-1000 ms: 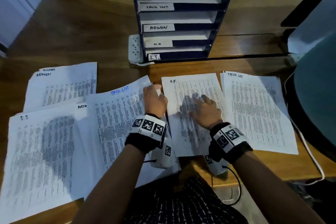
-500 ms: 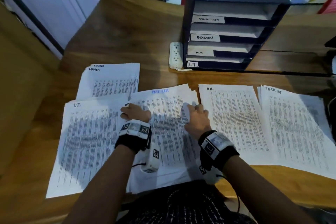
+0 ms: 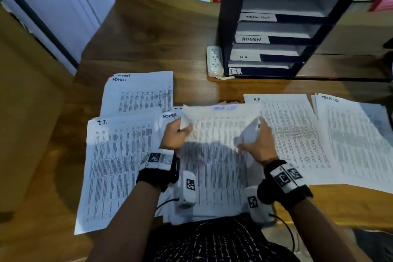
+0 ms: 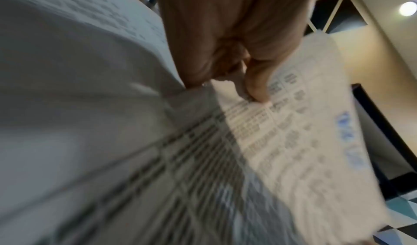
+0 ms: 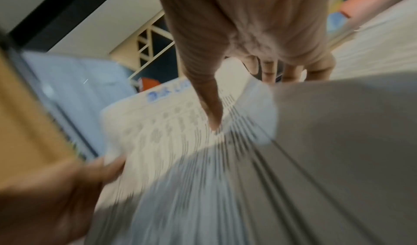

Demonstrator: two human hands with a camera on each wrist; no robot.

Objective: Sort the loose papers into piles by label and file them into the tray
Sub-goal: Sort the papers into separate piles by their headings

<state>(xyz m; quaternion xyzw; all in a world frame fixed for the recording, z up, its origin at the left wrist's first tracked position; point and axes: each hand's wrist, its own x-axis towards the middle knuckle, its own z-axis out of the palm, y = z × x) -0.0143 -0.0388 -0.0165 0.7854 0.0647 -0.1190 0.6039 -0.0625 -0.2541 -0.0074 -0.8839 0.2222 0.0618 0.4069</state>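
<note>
Both forearms extended forward, banded at the wrists, left hand (image 3: 175, 134) and right hand (image 3: 258, 144) raised side by side, fingers and thumbs pinched closed

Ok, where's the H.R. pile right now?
In the head view, the H.R. pile lies flat on the desk, right of centre, between the right hand and the task list pile.

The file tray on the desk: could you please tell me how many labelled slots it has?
4, stacked in the file tray: the TASK LIST slot on top, then the ADMIN slot, the H.R. slot, and the I.T. slot at the bottom. None appears hidden.
</note>
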